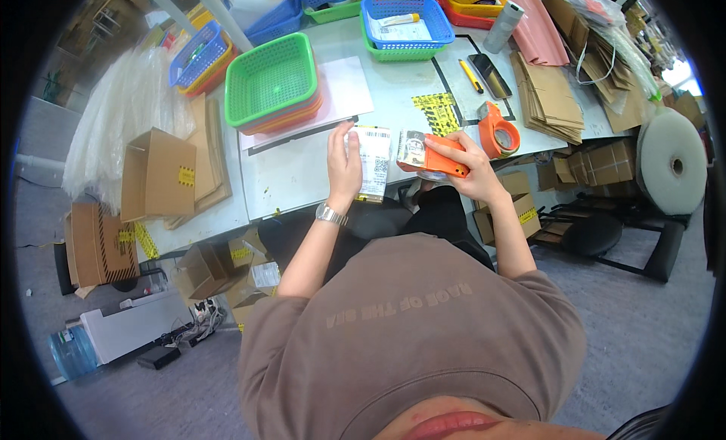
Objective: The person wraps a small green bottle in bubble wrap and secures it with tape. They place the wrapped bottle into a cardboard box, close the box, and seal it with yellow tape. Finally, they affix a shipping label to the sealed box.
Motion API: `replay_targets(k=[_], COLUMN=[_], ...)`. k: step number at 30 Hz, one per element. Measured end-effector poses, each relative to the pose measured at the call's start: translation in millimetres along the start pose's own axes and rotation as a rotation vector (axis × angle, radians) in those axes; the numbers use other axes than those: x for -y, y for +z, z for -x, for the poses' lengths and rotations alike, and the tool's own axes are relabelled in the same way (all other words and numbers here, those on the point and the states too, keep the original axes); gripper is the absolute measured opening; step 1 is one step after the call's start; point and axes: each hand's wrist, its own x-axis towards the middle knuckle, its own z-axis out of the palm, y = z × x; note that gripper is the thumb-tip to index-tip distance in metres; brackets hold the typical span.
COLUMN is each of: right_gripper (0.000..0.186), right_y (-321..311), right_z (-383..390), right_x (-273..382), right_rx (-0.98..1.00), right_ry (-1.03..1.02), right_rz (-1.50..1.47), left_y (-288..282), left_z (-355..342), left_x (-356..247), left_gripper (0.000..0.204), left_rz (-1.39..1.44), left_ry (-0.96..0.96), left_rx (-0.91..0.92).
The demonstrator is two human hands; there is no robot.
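A small flat package (372,161) with a white printed label and yellow-black tape along its ends lies at the table's front edge. My left hand (345,164), with a metal watch at the wrist, holds it by its left side, thumb at the label's edge. My right hand (470,166) is wrapped round an orange tape dispenser (448,157) with a tape roll in it, just right of the package and apart from it. Another orange tape dispenser (499,134) rests on the table beyond my right hand.
Green basket stack (272,80) stands behind my left hand; a blue basket (407,24) is farther back. A yellow cutter (470,75), a phone (490,77) and flat cardboard (546,99) lie to the right. An open carton (155,175) and plastic wrap (125,122) are left.
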Motion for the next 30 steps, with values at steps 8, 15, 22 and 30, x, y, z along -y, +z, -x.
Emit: replay_targets(k=[8, 15, 22, 30], right_gripper=[0.081, 0.079, 0.063, 0.061], right_y=[13.7, 17.3, -25.7, -29.3], right_z=[-16.0, -17.2, -4.9, -5.1], right_x=[8.0, 11.4, 7.9, -21.0], right_rx=[0.025, 0.091, 0.042, 0.118], right_ry=[-0.132, -0.025, 0.123, 0.15], right_rz=[0.224, 0.216, 0.26, 0.283], left_y=[-21.3, -12.8, -97.2, -97.7], left_z=[12.3, 8.6, -36.6, -36.3], left_x=[-47.3, -37.2, 16.7, 50.9], left_gripper=[0.072, 0.032, 0.028, 0.037], left_rz=[0.595, 0.282, 0.039, -0.012], left_ry=[-0.445, -0.335, -0.158, -0.293], left_rx=[0.232, 0.138, 0.036, 0.009])
